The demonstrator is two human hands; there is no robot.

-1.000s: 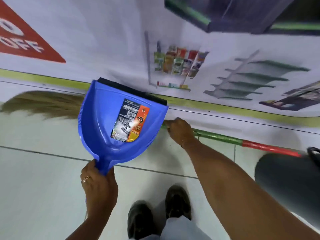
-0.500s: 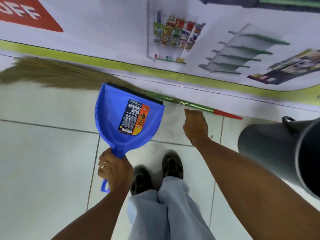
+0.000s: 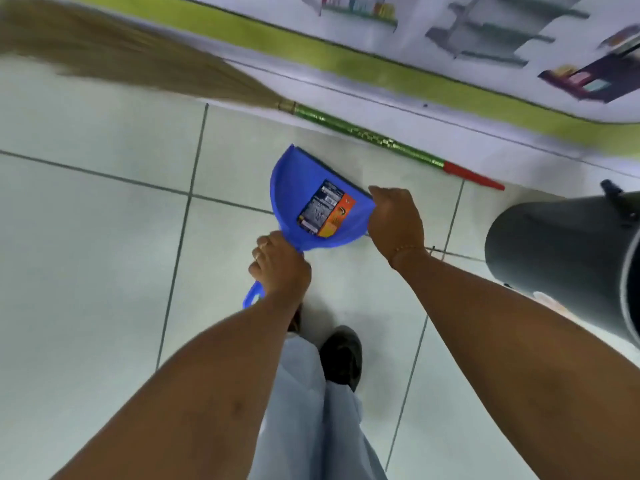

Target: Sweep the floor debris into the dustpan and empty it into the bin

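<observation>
A blue plastic dustpan point(image 3: 294, 188) with a printed label is held above the tiled floor. My left hand point(image 3: 280, 268) grips its handle. My right hand point(image 3: 396, 221) is at the pan's right front corner, fingers curled against its edge. A grass broom point(image 3: 363, 131) with a green and red handle lies on the floor along the wall, bristles to the left, free of both hands. A dark grey bin point(image 3: 561, 261) stands at the right, its mouth cut off by the frame edge. I see no debris in the pan.
A printed wall banner point(image 3: 433, 36) with a green strip runs along the top. My legs in pale trousers and a dark shoe point(image 3: 341, 356) stand below the pan. Pale floor tiles point(image 3: 86, 271) spread to the left.
My right hand let go of the broom, which now lies on the floor, and came across to the dustpan's right corner. The view tilted down and the bin came closer at the right.
</observation>
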